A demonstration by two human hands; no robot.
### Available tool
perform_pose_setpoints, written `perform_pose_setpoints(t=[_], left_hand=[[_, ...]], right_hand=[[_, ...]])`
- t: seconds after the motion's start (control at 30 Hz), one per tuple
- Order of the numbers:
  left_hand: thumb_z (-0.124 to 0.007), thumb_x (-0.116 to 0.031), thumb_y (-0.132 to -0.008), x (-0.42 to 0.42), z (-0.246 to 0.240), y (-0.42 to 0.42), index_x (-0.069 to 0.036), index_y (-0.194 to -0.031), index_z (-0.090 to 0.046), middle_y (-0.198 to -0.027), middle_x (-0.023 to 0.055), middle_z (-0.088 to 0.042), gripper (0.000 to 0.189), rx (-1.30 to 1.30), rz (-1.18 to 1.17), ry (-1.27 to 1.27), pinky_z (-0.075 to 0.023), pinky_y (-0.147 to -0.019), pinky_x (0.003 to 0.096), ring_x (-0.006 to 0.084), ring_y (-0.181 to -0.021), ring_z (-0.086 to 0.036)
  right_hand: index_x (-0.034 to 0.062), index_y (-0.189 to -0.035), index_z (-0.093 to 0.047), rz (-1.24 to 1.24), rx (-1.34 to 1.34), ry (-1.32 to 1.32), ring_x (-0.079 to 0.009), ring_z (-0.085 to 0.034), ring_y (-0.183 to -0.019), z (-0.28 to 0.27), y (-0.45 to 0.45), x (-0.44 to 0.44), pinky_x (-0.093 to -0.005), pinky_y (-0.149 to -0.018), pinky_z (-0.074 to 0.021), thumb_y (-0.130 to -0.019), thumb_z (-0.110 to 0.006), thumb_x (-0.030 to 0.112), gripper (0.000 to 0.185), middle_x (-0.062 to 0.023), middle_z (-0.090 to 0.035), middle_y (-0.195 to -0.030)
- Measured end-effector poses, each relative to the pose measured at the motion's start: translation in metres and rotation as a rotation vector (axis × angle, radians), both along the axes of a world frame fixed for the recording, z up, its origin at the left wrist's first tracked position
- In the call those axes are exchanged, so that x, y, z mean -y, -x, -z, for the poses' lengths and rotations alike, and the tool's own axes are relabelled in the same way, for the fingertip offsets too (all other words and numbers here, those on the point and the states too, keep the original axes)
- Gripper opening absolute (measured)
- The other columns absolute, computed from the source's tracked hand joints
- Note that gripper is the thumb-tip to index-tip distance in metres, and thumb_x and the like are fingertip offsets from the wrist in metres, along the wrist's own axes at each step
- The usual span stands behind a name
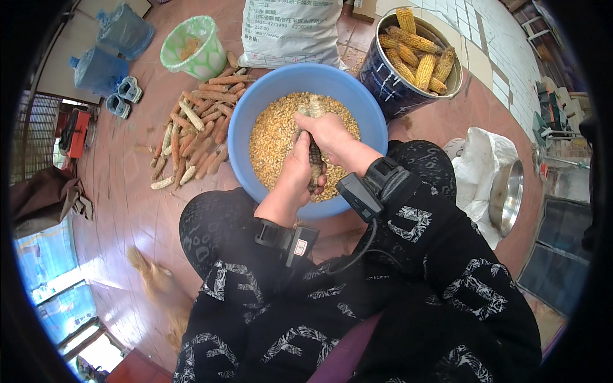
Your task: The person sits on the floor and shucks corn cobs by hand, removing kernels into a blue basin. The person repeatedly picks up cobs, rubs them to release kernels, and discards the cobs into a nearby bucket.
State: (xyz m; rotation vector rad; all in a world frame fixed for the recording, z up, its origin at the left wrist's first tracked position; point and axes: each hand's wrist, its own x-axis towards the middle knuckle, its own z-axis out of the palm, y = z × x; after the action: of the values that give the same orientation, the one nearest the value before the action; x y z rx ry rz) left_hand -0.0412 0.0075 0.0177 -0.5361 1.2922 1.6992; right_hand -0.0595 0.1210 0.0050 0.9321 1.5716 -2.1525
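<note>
Over a blue plastic basin [239, 158] of loose corn kernels [273, 143], both my hands are close together. My left hand [298, 165] is wrapped around a dark, discoloured ear of corn [314, 160], its lower end showing past the fingers. My right hand [330, 133] grips just above, thumb pressed forward. A pale, greyish cob end [311, 106] sticks out beyond the right hand. Whether it belongs to the same ear or to a second cob is hidden by the fingers.
Bare cobs [201, 122] lie piled left of the basin. A metal bucket [383, 72] of corn ears stands right, a white woven sack [292, 38] behind, a lined green-white bin [191, 48] back left. A dog [160, 285] is at lower left, a steel bowl [510, 196] right.
</note>
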Motion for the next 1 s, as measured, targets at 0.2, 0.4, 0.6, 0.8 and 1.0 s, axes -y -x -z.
perform_pose_setpoints(t=[0.2,0.4,0.6,0.8,1.0], left_hand=[[-0.034,-0.058,-0.098,0.003,0.005,-0.001,-0.01,-0.093,-0.048,-0.064,0.0074,-0.052,0.051,0.008,0.02,-0.066,-0.0325,-0.034,0.0315,0.0168,-0.041,-0.045],[-0.034,-0.058,-0.098,0.003,0.004,-0.001,-0.01,-0.093,-0.048,-0.064,0.0079,-0.053,0.051,0.041,0.028,-0.086,-0.0323,-0.034,0.0312,0.0169,-0.04,-0.045],[-0.034,-0.06,-0.098,0.001,0.003,0.0,-0.012,-0.093,-0.049,-0.063,0.0062,-0.053,0.051,0.097,0.048,-0.078,-0.0321,-0.034,0.0298,0.0157,-0.041,-0.045],[-0.034,-0.061,-0.097,-0.001,0.0,-0.001,-0.012,-0.094,-0.05,-0.065,0.0068,-0.053,0.052,0.095,0.055,-0.107,-0.0327,-0.035,0.0303,0.0159,-0.042,-0.046],[-0.026,-0.057,-0.1,0.002,0.007,0.0,-0.008,-0.096,-0.048,-0.068,0.0101,-0.053,0.054,0.069,-0.003,-0.189,-0.0393,-0.039,0.0335,0.0201,-0.048,-0.052]], right_hand=[[-0.0065,-0.082,-0.066,-0.059,-0.02,-0.227,-0.0225,-0.063,-0.066,0.011,0.002,0.0,-0.038,-0.062,-0.0502,-0.088,-0.066,0.033,0.04,-0.0134,-0.067,-0.077],[-0.0099,-0.087,-0.067,-0.086,-0.033,-0.425,-0.0292,-0.067,-0.074,0.015,-0.002,-0.003,-0.04,-0.07,-0.0508,-0.084,-0.067,0.041,0.051,-0.0204,-0.068,-0.081],[-0.0095,-0.084,-0.068,-0.125,-0.044,-0.498,-0.0378,-0.068,-0.079,0.02,-0.002,-0.005,-0.0435,-0.073,-0.0514,-0.082,-0.065,0.05,0.059,-0.0279,-0.067,-0.08],[-0.0074,-0.082,-0.069,-0.103,-0.1,-0.543,-0.0341,-0.068,-0.077,0.016,-0.006,-0.008,-0.0416,-0.072,-0.0513,-0.081,-0.065,0.049,0.056,-0.0247,-0.067,-0.079],[-0.0078,-0.09,-0.067,-0.006,-0.085,-0.386,-0.03,-0.067,-0.077,0.009,0.001,-0.012,-0.0409,-0.072,-0.0512,-0.081,-0.067,0.044,0.052,-0.0197,-0.069,-0.084]])
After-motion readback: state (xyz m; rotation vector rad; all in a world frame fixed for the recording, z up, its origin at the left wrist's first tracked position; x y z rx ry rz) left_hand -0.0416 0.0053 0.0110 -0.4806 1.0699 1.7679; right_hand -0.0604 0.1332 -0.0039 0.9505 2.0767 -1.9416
